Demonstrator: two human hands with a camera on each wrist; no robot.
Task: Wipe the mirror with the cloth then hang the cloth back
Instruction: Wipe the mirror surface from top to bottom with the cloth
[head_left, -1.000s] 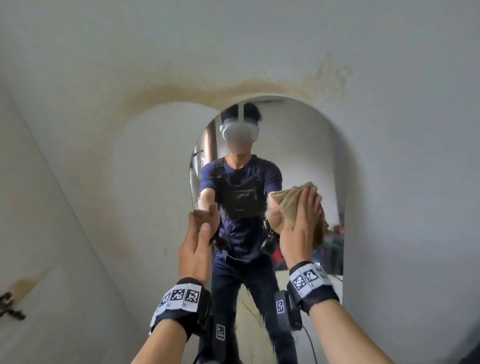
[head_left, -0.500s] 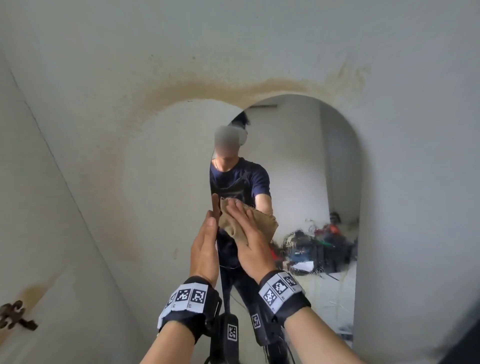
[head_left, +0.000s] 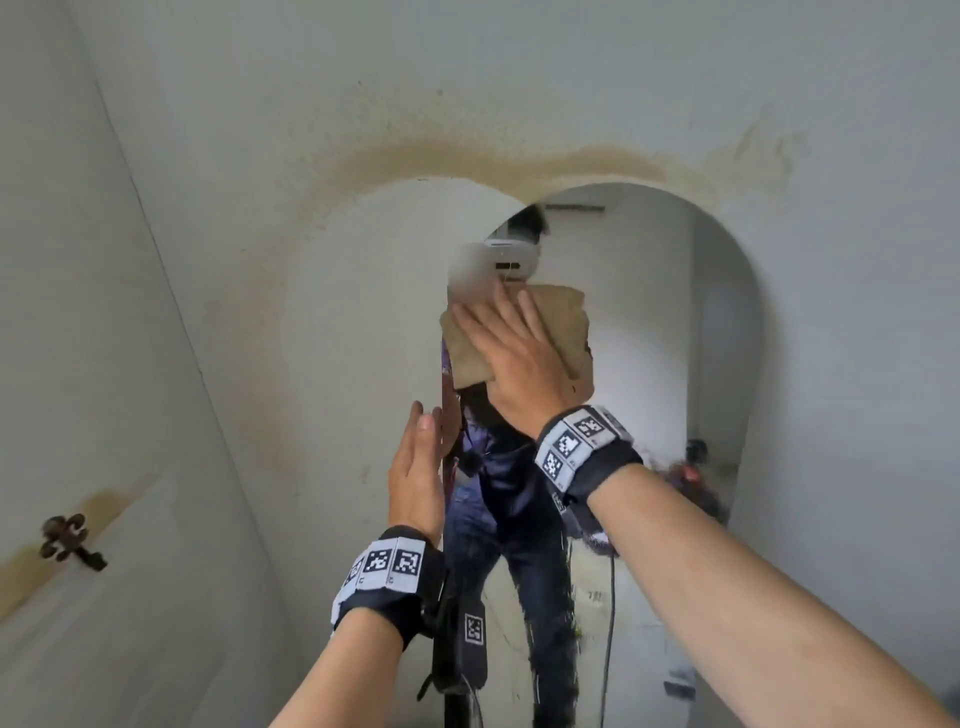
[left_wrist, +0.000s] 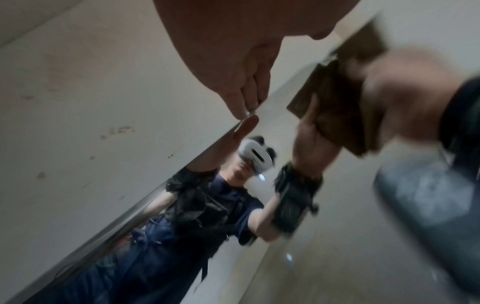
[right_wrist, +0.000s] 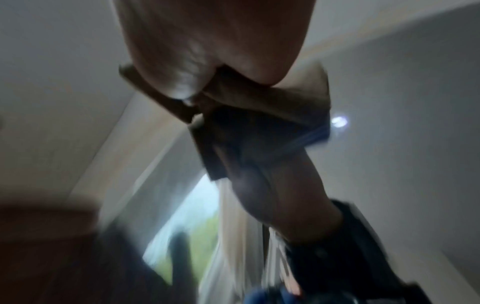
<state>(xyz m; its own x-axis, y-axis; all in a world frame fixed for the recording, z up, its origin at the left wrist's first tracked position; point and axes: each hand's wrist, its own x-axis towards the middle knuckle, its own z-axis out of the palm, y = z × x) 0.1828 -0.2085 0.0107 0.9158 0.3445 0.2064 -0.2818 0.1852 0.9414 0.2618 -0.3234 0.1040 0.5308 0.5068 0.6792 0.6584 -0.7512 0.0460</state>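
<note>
My right hand (head_left: 514, 364) lies flat, fingers straight and spread, pressing the folded tan cloth (head_left: 558, 327) against the glass of the arched frameless wall mirror (head_left: 649, 322). The cloth sits in the mirror's upper left part, close to its left edge, and it covers the lower part of my reflected headset. In the right wrist view, which is heavily blurred, the cloth (right_wrist: 298, 102) shows as a crumpled brown wad under the palm, with its reflection just below it.

My left hand (head_left: 415, 478) stands edge-on with fingers straight and together, holding nothing. Its fingertips (left_wrist: 246, 107) meet their own reflection right at the mirror's left edge (left_wrist: 145, 203), so they touch the glass there, below and left of the cloth.

The mirror hangs on a pale grey plaster wall (head_left: 519, 78), and a brownish stain (head_left: 467, 161) arcs over the mirror's top edge. On the white panel (head_left: 104, 364) at the left sits a small dark ornate metal hook (head_left: 67, 540) with a rusty smear beside it. The glass reflects a person in dark blue clothes (head_left: 514, 493).
</note>
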